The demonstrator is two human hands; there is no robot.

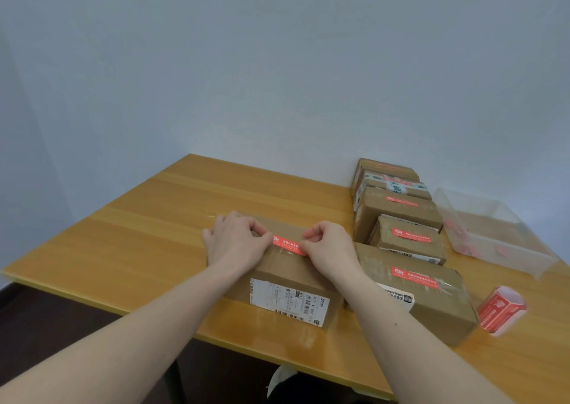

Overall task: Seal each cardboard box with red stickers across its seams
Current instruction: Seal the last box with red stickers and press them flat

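A brown cardboard box (287,277) with a white shipping label on its near side lies in front of me on the wooden table (148,227). A red sticker (288,244) stretches across the seam on its top. My left hand (234,243) pinches the sticker's left end, fingers curled. My right hand (327,246) pinches the right end the same way. To the right lies another box (431,298) with a red sticker on top. Behind it, several more stickered boxes (404,218) stand in a row toward the wall.
A roll of red stickers (501,311) lies on the table at the right, near the front edge. A clear plastic tray (493,234) with a few red bits sits at the far right. The wall stands close behind the table.
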